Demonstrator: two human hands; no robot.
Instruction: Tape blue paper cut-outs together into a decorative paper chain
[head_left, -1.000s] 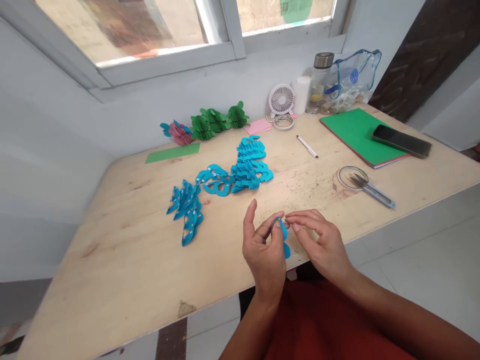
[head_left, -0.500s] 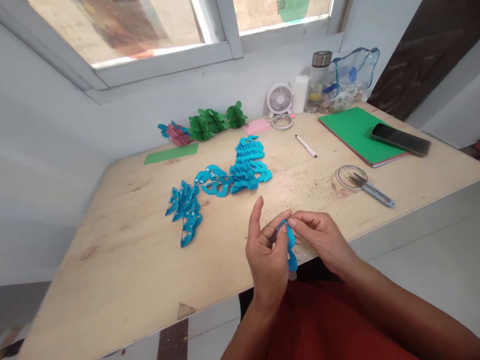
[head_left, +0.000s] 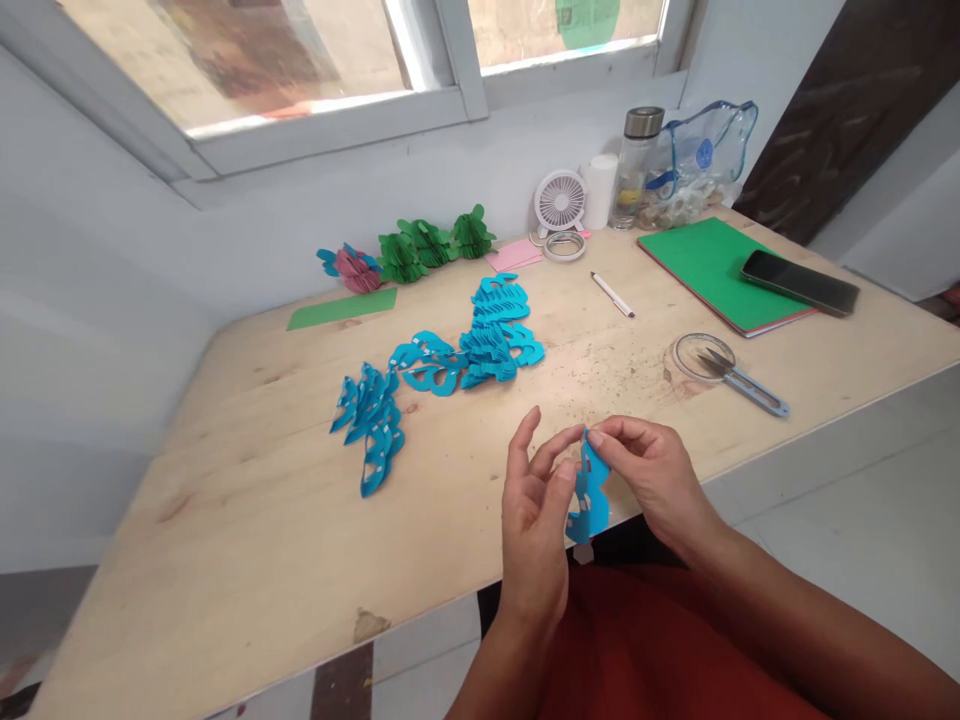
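A folded blue paper cutout (head_left: 594, 500) with scalloped edges hangs upright above the table's front edge. My right hand (head_left: 661, 478) pinches its top corner between thumb and forefinger. Just to the left, my left hand (head_left: 537, 520) has its fingers spread, the thumb and forefinger apart and lightly against the paper's left side. Small white patches show on the inner side of the cutout. On the table, more blue cutouts lie in a pleated pile (head_left: 491, 345) and a looser folded group (head_left: 375, 420).
Thread snips (head_left: 750, 388) rest across a tape roll (head_left: 694, 357) at right. Behind are a pen (head_left: 613, 295), a phone (head_left: 801, 282) on green paper (head_left: 697, 265), a small fan (head_left: 561, 202), a bottle (head_left: 636, 170) and green paper ornaments (head_left: 425, 245) along the wall.
The cutout has opened out and moved slightly right with my right hand. My left thumb and forefinger have parted from their pinch on it.
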